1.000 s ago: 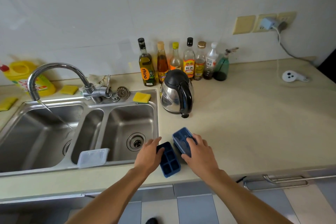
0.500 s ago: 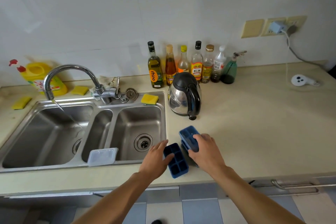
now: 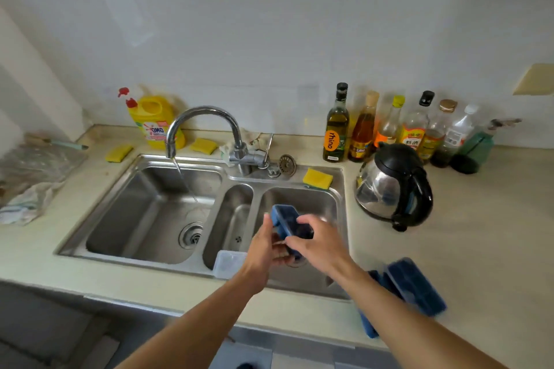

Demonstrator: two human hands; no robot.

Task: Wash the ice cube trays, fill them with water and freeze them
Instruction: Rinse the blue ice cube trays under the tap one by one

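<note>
**Item 1.** Ice cube tray [image 3: 286, 219]: blue, tilted, in the air above the right basin [image 3: 299, 199] of the sink [image 3: 135, 262]. It touches neither steel nor water.

**Item 2.** Left hand [image 3: 263, 249]: fingers curled under the tray's near end, gripping it from 7 o'clock.

**Item 3.** Right hand [image 3: 319, 246]: fingers [image 3: 302, 220] bent over the tray's top face, holding it from 4 o'clock. Motion blur hides the exact contact.

**Item 4.** Spare trays [image 3: 416, 287]: blue, on the tabletop [image 3: 479, 234] near its front edge, at 4 o'clock of the held tray, partly hidden by the right forearm. The count is unclear.

**Item 5.** Tap [image 3: 207, 112]: running, its stream [image 3: 181, 174] falling into the left basin [image 3: 144, 213], at 10 o'clock of the held tray and well apart from it.

**Item 6.** Yellow sponge [image 3: 317, 177]: on the sink's back rim, at 1 o'clock of the tray.

**Step in hand (judged):** the washing stage, first tray, not yet wet.

**Next move calls for:** carrying the tray towards 10 o'clock, across the narrow middle basin and under the stream, cells up. Alternatively the spout could be swung over. A sponge would then be needed.
</note>
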